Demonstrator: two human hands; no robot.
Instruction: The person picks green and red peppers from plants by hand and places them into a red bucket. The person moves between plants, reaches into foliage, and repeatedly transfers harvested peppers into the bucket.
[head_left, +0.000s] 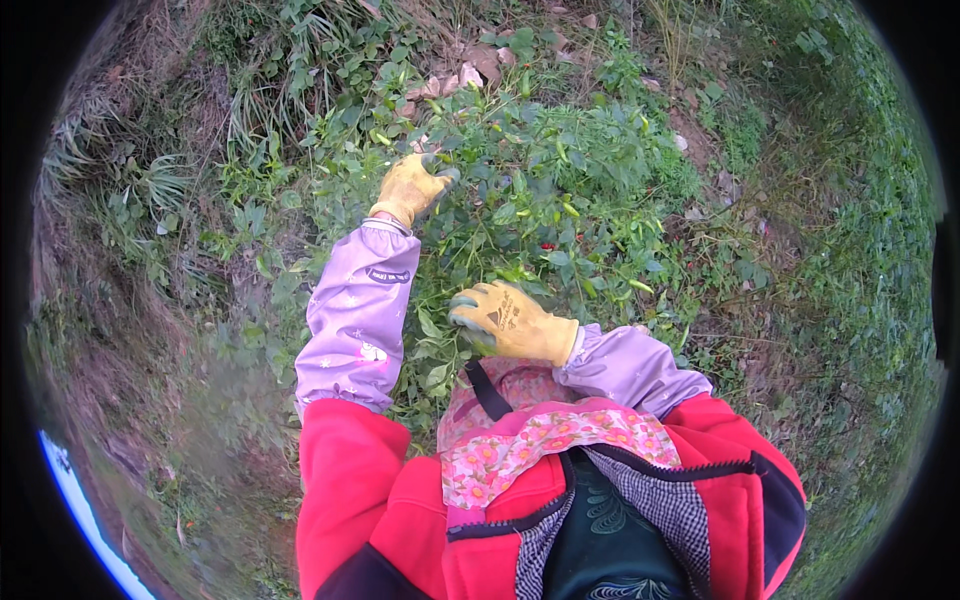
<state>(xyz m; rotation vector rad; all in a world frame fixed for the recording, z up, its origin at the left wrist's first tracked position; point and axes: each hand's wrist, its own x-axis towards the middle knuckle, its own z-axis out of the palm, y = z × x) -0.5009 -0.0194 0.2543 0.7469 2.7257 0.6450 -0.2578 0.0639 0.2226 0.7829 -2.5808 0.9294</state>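
My left hand (414, 184), in a yellow glove with grey-green coated fingers, reaches among the leaves at the upper left of a chili pepper plant (525, 187). Its fingertips are partly hidden, so a hold cannot be made out. My right hand (510, 319), gloved alike, lies lower, near my waist, with its fingers curled at the leafy stems; what is under them is hidden. Green chili peppers (571, 209) hang over the plant, with a few red ones (548, 246) lower down. A pink floral cloth bag or apron (487, 457) with a black strap hangs at my front.
Pale stones (470, 75) lie behind the plant. Grass and weeds (165, 184) cover the sloping ground at the left. More low greenery (862, 247) and bare soil patches are at the right.
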